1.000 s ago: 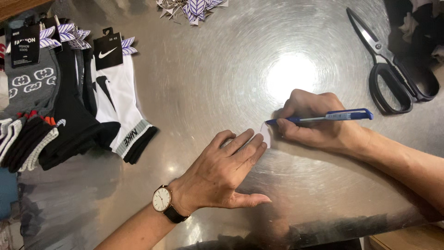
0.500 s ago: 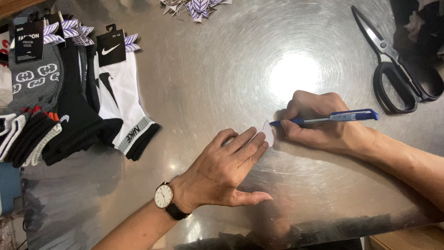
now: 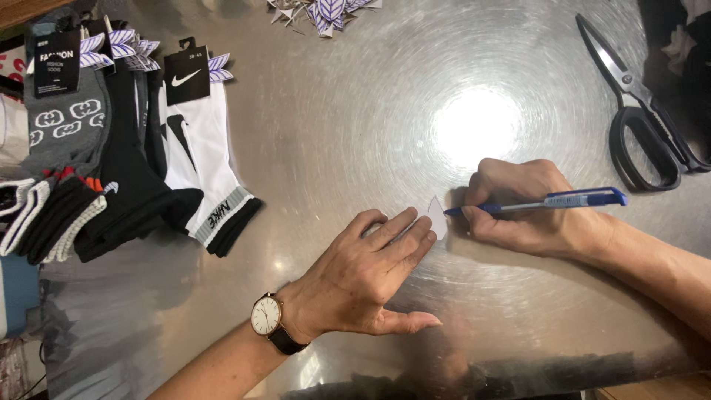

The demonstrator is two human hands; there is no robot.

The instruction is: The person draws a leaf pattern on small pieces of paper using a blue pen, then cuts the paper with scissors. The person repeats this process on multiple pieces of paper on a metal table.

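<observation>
paper: small white pointed paper tag point(image 3: 437, 217) pinned flat on steel tabletop point(image 3: 333, 133)
left hand point(image 3: 363, 278): fingers together, pressed on tag's left part
right hand point(image 3: 522, 207): clamped on blue ballpoint pen point(image 3: 548, 201), tip at tag's right edge, pen axis left-right

- I see a brushed, shiny metal tabletop point(image 3: 333, 133).
- Packaged grey, black and white socks point(image 3: 126, 170) overlap along its left edge.
- Black-handled steel scissors point(image 3: 637, 126) lie near its right edge.
- Purple-white paper tags point(image 3: 326, 11) sit at its far edge.
- A small white paper slip point(image 3: 438, 216) lies mid-table.

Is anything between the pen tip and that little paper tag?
Nothing visible. The pen in the right hand reaches the tag's edge; the left hand covers only its other end.
</observation>
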